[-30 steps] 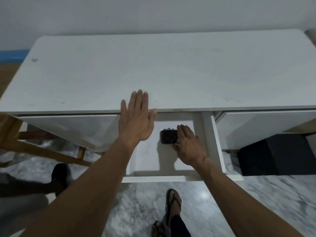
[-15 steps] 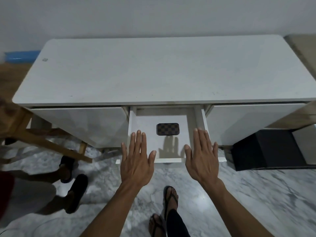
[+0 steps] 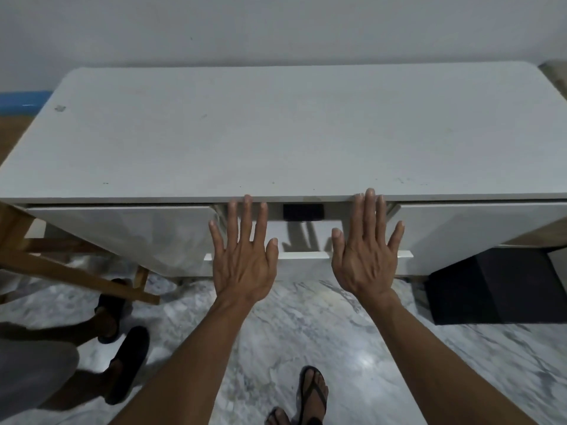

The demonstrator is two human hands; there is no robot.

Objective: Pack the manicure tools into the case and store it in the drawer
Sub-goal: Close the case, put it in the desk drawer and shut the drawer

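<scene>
Packing looks done, storing nearly done. Left to right: left hand (image 3: 244,268) flat, fingers spread, holding nothing, over the left end of the white pull-out drawer (image 3: 306,255) front. At 1 o'clock from it, the small dark rectangular manicure case (image 3: 303,211) lies inside the drawer, its back edge under the white desk top (image 3: 306,130). At 3 o'clock, right hand (image 3: 366,259) also flat, fingers splayed, empty, over the drawer's right end. Whether the palms touch the front: can't tell. Drawer partly open. Left, my read: push it fully shut.
</scene>
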